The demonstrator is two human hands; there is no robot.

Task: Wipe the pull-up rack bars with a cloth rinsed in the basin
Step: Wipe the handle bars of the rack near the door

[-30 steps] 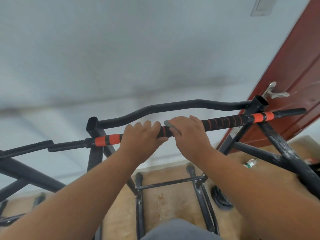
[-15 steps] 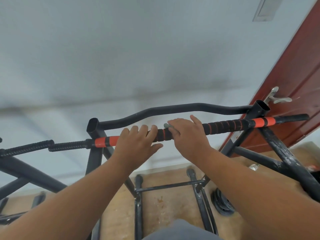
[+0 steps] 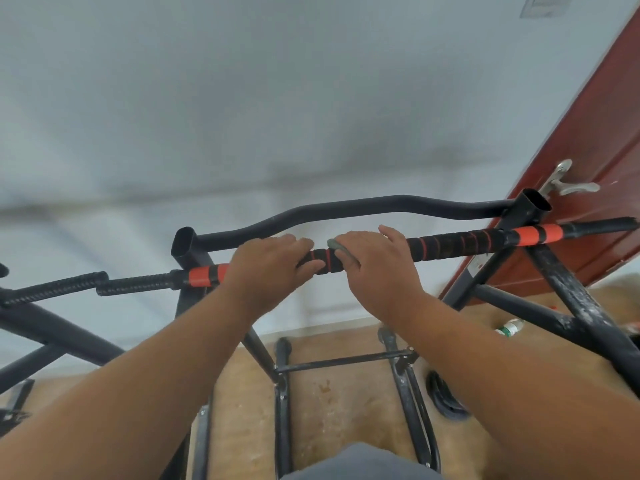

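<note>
The pull-up rack's front bar [image 3: 460, 244] runs left to right, black foam with orange bands. My left hand [image 3: 266, 271] grips this bar near its middle, fingers curled over the top. Just to its right, my right hand [image 3: 379, 268] wraps the bar with a grey cloth [image 3: 336, 247] under the palm; only a small corner of the cloth shows by the thumb. A curved black rear bar [image 3: 346, 208] sits behind both hands. No basin is in view.
Black rack uprights and lower crossbars [image 3: 343, 362] stand below on a wooden floor [image 3: 329, 407]. A red door [image 3: 595, 161] with a metal handle [image 3: 568, 183] is at right. A small bottle [image 3: 509, 328] and a dark round object [image 3: 445, 396] lie on the floor.
Both hands stay on the front bar. The right hand with the cloth has shifted slightly along the bar, and the camera has tilted a little.
</note>
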